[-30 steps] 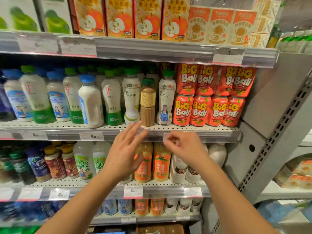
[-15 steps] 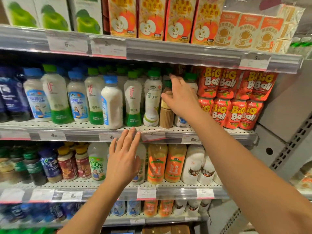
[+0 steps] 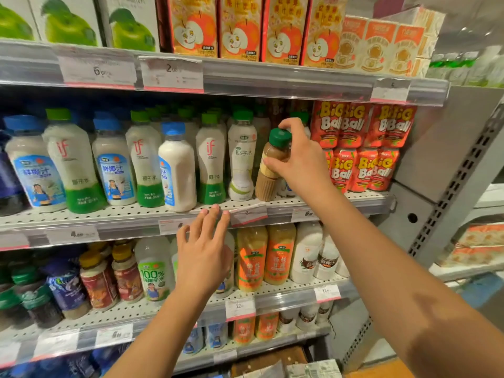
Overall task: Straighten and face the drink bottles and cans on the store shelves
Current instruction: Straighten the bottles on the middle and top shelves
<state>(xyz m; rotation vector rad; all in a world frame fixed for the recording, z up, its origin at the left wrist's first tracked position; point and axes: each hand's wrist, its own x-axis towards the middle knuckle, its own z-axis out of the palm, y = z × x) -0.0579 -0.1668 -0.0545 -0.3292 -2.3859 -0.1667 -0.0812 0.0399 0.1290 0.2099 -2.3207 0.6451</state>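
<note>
A small brown bottle with a dark green cap (image 3: 268, 184) stands tilted on the middle shelf (image 3: 136, 214), between a white green-capped bottle (image 3: 241, 159) and the red Big Ball pouches (image 3: 362, 148). My right hand (image 3: 298, 156) grips the brown bottle round its neck and shoulder, thumb in front. Lower down, my left hand (image 3: 203, 255) is held flat with spread straight fingers in front of the shelf edge and holds nothing. White bottles with green and blue caps (image 3: 174, 167) fill the same shelf to the left.
Juice cartons (image 3: 242, 25) line the top shelf. Orange bottles (image 3: 252, 259), white bottles and small dark bottles (image 3: 65, 285) stand on the lower shelf. Price tags (image 3: 171, 73) hang along the shelf edges; one tag (image 3: 248, 214) sits crooked. A grey shelf upright (image 3: 447, 192) bounds the right side.
My right hand rose from the shelf edge to the middle shelf and took hold of the brown bottle, which now leans. My left hand stayed by the shelf edge.
</note>
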